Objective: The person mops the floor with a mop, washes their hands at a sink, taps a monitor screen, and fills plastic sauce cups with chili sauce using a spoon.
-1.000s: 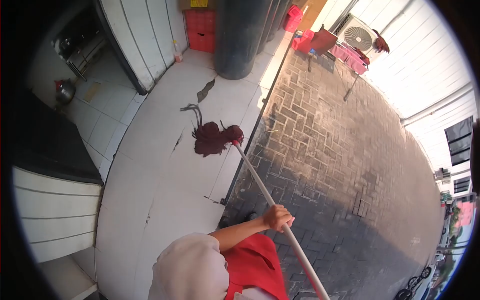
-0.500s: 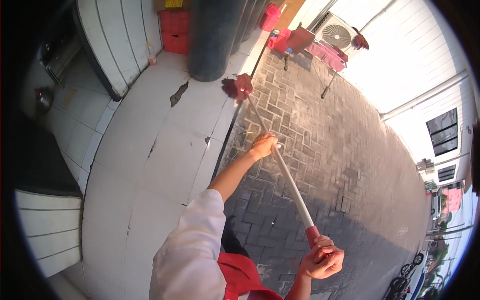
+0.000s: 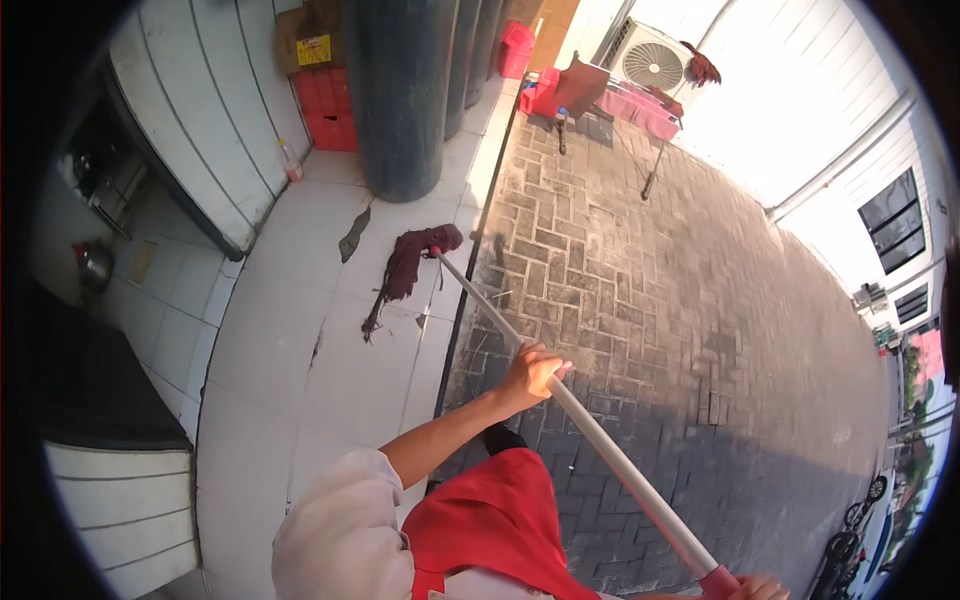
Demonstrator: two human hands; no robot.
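fingers clamped round the pale mop handle (image 3: 632, 474), a person's left hand (image 3: 532, 376) holds the pole partway along, while the right hand (image 3: 764, 589), cropped by the frame, seems closed on the pink grip (image 3: 717, 581) near its end. the maroon mop head (image 3: 404, 264) lies on the white tiled floor (image 3: 260, 400), just inside the dark strip (image 3: 464, 310) along its right edge, strands trailing toward the near side. a dark, broken-looking patch (image 3: 354, 235) shows just left of it; farther off stands a dark cylinder (image 3: 395, 110), beside red crates (image 3: 328, 110). brick paving (image 3: 620, 300) spreads beyond the strip. the step in hand looks like a wiping stroke across the tiles; another would call for two firm grips, strands flat, and a swing that stays inside the edge.
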